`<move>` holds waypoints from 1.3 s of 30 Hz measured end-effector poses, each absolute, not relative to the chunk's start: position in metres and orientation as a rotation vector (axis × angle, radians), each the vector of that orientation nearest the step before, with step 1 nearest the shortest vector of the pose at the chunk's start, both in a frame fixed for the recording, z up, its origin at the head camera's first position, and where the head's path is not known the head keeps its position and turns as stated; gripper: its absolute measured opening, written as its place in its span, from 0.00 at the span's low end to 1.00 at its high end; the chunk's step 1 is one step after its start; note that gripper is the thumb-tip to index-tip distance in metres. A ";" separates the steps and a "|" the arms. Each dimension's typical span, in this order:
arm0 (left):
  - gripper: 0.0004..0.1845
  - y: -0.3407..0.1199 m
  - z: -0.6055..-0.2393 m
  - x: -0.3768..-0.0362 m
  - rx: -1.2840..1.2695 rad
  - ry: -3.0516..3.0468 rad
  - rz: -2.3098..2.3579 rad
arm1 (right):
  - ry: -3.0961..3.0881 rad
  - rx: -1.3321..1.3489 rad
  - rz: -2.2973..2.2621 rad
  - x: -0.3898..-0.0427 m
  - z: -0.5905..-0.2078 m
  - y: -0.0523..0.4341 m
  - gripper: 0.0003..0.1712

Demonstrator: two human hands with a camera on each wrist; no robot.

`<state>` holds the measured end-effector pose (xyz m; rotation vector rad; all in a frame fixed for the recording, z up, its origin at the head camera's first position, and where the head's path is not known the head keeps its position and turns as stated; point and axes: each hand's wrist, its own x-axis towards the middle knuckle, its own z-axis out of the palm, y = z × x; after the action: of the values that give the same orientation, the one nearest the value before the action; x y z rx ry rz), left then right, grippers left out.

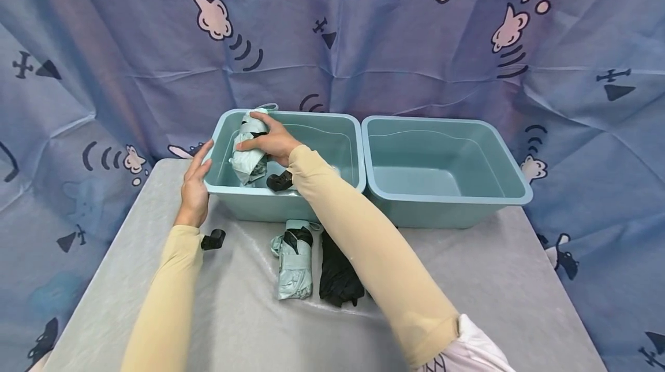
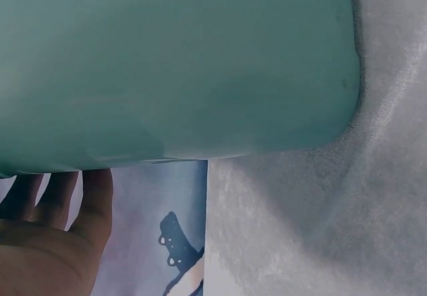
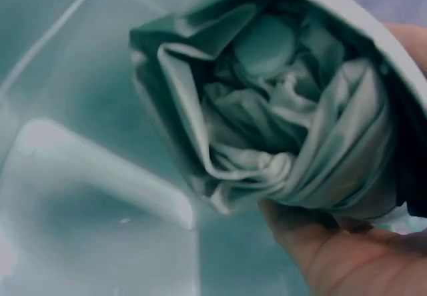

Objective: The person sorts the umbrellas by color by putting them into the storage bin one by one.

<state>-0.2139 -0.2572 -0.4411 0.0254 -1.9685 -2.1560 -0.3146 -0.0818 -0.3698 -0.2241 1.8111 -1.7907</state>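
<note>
- Head view: the right hand (image 1: 277,144) has thumb and fingers closed round a pale green folded umbrella (image 1: 248,164), inside the left bin (image 1: 260,208) near its left end.
- The left hand (image 1: 194,192) has its fingers mostly straight, touching that bin's left edge, apparently steadying it.
- Step in hand, as I judge it: positioning the umbrella within the bin; whether it is going in or coming out, and whether it touches the floor, I cannot tell.
- Next move probably calls for a firm grip until it lies supported.
- Another pale green umbrella (image 1: 295,271) and a black bundle (image 1: 337,279) lie on the table (image 1: 249,326).
</note>
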 end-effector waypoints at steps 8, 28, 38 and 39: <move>0.28 -0.259 -0.441 -0.215 0.034 -1.969 -2.157 | 1.817 -0.210 -1.719 -0.319 -0.379 -0.087 0.52; 0.28 -0.258 -0.442 -0.214 0.021 -1.966 -2.137 | 1.864 -0.259 -1.464 -0.323 -0.388 -0.112 0.54; 0.27 -0.258 -0.442 -0.214 0.016 -1.950 -2.166 | 1.913 -0.314 -1.295 -0.327 -0.390 -0.108 0.53; 0.27 -0.258 -0.442 -0.214 0.016 -1.944 -2.176 | 1.905 -0.306 -1.294 -0.328 -0.391 -0.108 0.53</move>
<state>-0.2140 -0.2584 -0.4423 0.0163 -1.9437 -2.1758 -0.3276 -0.1080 -0.3908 -0.3055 1.9050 -1.2941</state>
